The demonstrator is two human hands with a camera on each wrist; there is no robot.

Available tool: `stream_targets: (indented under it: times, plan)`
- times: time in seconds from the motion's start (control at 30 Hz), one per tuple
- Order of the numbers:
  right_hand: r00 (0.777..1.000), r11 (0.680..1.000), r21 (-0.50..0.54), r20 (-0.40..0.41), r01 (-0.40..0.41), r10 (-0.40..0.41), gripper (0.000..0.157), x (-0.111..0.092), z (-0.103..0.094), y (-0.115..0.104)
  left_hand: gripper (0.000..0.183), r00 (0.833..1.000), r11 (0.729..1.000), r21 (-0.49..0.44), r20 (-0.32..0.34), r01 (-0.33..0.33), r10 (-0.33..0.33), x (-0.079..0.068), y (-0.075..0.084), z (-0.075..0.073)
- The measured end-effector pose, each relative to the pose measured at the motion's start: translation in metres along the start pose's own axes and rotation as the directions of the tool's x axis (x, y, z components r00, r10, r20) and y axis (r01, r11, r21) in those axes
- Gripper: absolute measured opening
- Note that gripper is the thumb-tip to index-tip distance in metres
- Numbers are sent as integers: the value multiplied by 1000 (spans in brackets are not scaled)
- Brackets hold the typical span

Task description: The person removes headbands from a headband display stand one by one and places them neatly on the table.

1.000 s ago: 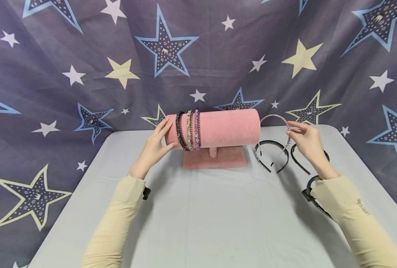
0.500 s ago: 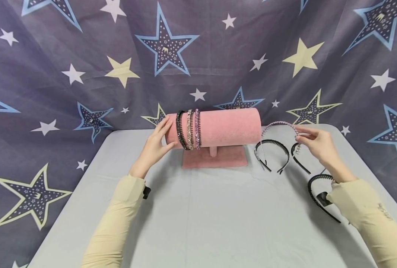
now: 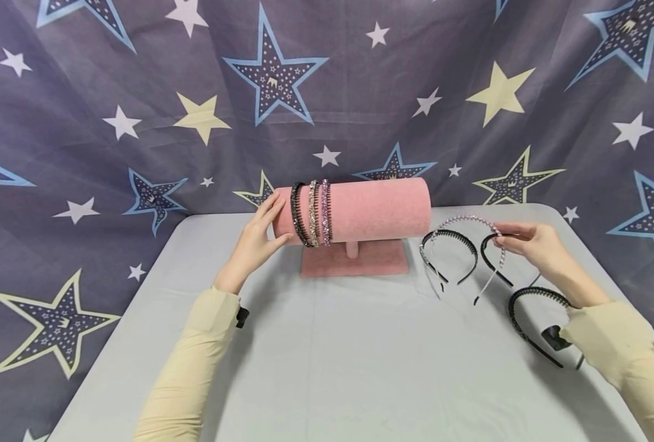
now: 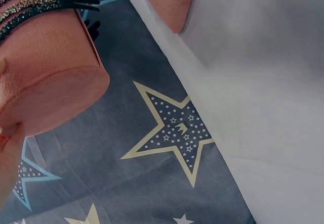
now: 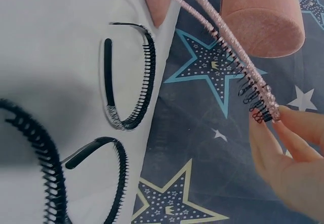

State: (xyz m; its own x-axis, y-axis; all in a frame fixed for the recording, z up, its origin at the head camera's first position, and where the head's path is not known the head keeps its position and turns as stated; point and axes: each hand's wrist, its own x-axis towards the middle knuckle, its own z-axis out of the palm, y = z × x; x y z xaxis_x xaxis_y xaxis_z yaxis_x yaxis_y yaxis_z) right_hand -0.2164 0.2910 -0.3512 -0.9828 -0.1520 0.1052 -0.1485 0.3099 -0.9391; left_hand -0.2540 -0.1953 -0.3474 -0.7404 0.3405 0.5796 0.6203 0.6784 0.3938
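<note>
A pink velvet display roll stands on its pink base. Near its left end sit three sparkly headbands: a black one, a gold one and a purple one. My left hand holds the roll's left end, fingers at the top and thumb lower down. To the right of the roll, my right hand pinches a pale pink toothed headband by one side. Its band arches upright with the tips pointing down, overlapping black headbands in the head view.
On the pale cloth-covered table lie several black toothed headbands: one with a silvery part, another partly behind my right hand, and a nearer one by the wrist camera. A star-patterned curtain hangs behind.
My right hand has moved right and lower, drawing the pale pink headband away from the roll's right end and down over the black headbands. The left hand stays on the roll.
</note>
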Motion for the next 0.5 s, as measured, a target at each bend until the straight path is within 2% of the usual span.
stream_targets:
  times: [0.2, 0.33, 0.43, 0.5]
  plan:
    - [998, 996, 85, 67, -11, 5, 33, -4, -4, 8, 70, 1000, 1000, 3, -2, -2, 2, 0, 1, -1]
    - [993, 983, 182, 121, -34, 12, 37, -6, -4, 13, 70, 1000, 1000, 0, -7, -13, 13, 0, 1, -1]
    - [988, 978, 199, 148, -64, 35, 37, -7, -4, 16, 70, 1000, 1000, -1, -6, -15, 15, 0, 1, -1]
    - [986, 981, 174, 155, -81, 54, 36, -9, -4, 18, 70, 1000, 1000, 0, -4, -13, 13, 0, 1, 0]
